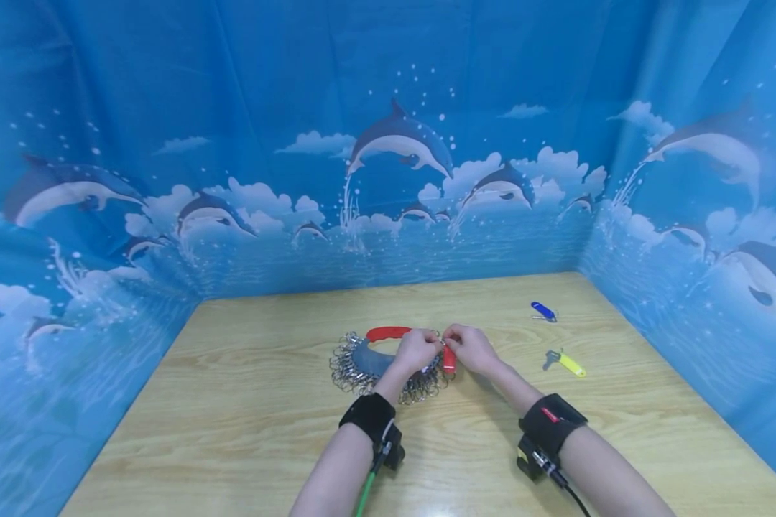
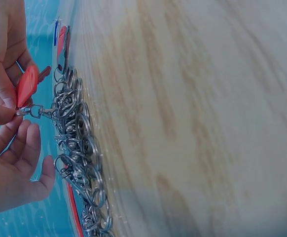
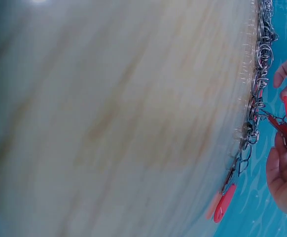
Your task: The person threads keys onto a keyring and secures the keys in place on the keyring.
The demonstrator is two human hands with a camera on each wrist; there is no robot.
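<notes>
A key holder [image 1: 370,357], a grey curved plate with a red handle [image 1: 388,332], lies on the table, edged with several metal swivel clips and split rings [image 2: 77,128]. At its right end, my left hand [image 1: 417,350] pinches a split ring [image 2: 22,113] hanging from one clip. Facing it, my right hand [image 1: 470,348] holds a red key tag [image 2: 27,86] beside that ring, fingertips close to the left hand's. A key [image 3: 279,126] hangs with this tag. Another red key tag [image 3: 225,203] rests by the holder's right end with its key.
On the right side of the table [image 1: 246,431] lie a blue key tag [image 1: 543,311] and, nearer, a yellow key tag [image 1: 572,364] with a key [image 1: 551,357]. A blue dolphin-print curtain [image 1: 265,143] encloses the table at the back and sides.
</notes>
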